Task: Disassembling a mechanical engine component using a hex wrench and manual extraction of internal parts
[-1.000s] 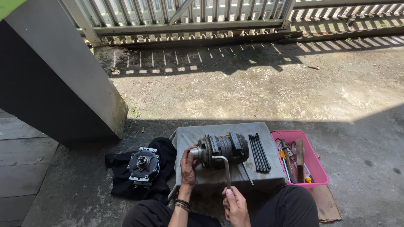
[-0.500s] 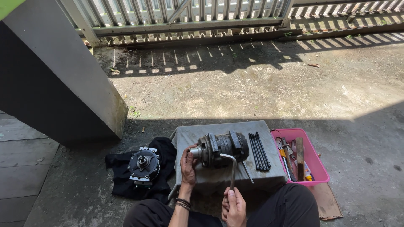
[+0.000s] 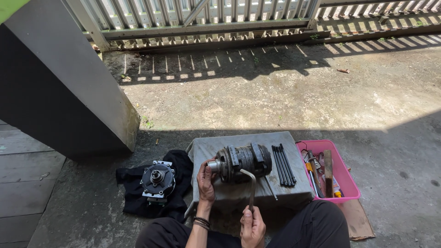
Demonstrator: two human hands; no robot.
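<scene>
Left hand (image 3: pixel 206 180) grasps the compressor (image 3: pixel 242 161), right hand (image 3: pixel 252 226) apparently clenched on a half-hidden bent wrench (image 3: pixel 250 186)

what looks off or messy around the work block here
Little stands out. The compressor lies on its side on the cloth-covered block, left hand at its shaft end, right hand on the bent wrench. Long black bolts lie in a neat row. Tools sit jumbled in the pink tray; a detached round part rests on a black cloth.

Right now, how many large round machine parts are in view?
2. One metal cylindrical unit lies on the cloth-covered block, steadied by the left hand. One round disc-shaped part rests on the black cloth on the ground.
</scene>
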